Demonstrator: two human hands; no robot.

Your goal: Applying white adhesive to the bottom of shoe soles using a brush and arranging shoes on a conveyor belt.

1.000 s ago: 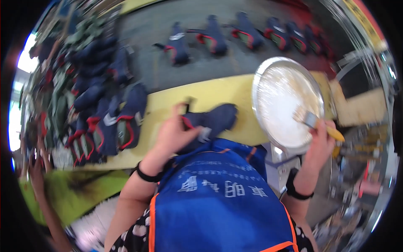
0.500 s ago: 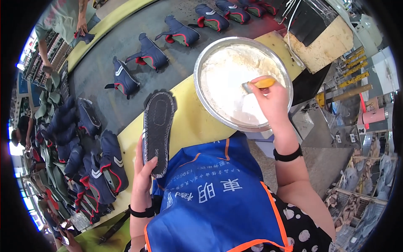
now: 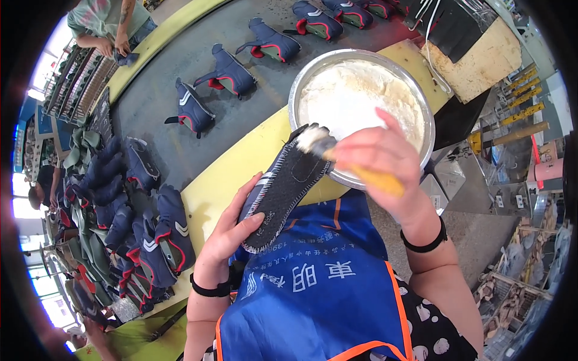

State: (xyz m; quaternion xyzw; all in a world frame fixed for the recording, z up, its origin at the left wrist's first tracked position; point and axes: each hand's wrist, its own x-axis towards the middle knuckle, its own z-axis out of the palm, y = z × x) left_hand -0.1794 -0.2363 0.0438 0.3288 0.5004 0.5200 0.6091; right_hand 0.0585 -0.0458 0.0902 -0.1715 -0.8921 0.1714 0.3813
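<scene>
My left hand (image 3: 232, 228) is closed around a dark navy shoe upper (image 3: 283, 186), its black stitched sole side turned up and tilted toward the bowl. In my right hand (image 3: 382, 162) is a brush (image 3: 376, 178) with a yellow handle. White paste covers its bristles, which touch the sole's far end, where a white smear shows. Just beyond my right hand stands a wide metal bowl (image 3: 428, 102) of thick white paste (image 3: 337, 102). It rests at the edge of the yellow-topped bench and partly lies behind the hand and shoe.
Several navy shoe uppers with red linings (image 3: 226, 72) stand spaced along the dark conveyor belt (image 3: 165, 150). A heap of navy and green uppers (image 3: 99, 210) fills the left side. Across the belt, a person (image 3: 114, 30) handles a dark piece. A wooden board (image 3: 475, 60) leans at the back right.
The brush has come out of the bowl and left onto the sole. My left hand has raised and tilted the shoe upper toward the bowl. The person opposite has brought both hands together.
</scene>
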